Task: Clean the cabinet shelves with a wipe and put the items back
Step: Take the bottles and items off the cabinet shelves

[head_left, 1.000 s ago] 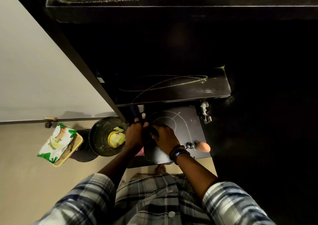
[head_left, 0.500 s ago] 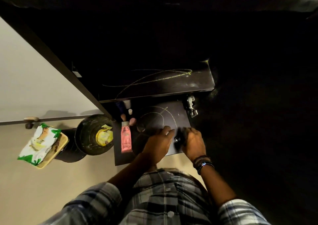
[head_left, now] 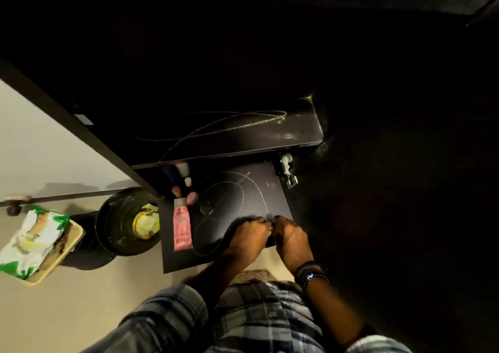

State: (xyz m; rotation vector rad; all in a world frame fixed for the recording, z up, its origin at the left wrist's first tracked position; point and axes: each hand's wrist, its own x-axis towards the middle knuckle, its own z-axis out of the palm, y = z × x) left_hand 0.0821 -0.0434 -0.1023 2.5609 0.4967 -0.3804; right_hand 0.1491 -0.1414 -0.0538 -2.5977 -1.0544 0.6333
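Observation:
The dark lower cabinet shelf (head_left: 243,190) carries chalky scribble marks. My left hand (head_left: 248,235) and my right hand (head_left: 290,235) meet at its front right edge, fingers curled around a small dark item with a shiny spot; what it is I cannot make out. A dark strap-like piece trails from under my left hand. A pink tube (head_left: 182,225) lies flat on the shelf's left side. Behind it stand a small white-capped bottle (head_left: 188,182), a dark blue bottle (head_left: 170,174) and a pink round cap (head_left: 192,198). The upper shelf (head_left: 243,136) shows yellow-green scribbles.
A black bin (head_left: 118,217) with yellow crumpled waste stands left of the cabinet. A green-and-white wipes pack (head_left: 32,239) rests on a beige tray (head_left: 67,247) further left. A metal hinge (head_left: 287,169) sits at the shelf's right rear. A white door (head_left: 40,150) hangs open at the left.
Both hands have moved from the shelf's left side to its front right edge. The pink tube, hidden before, now lies uncovered on the left.

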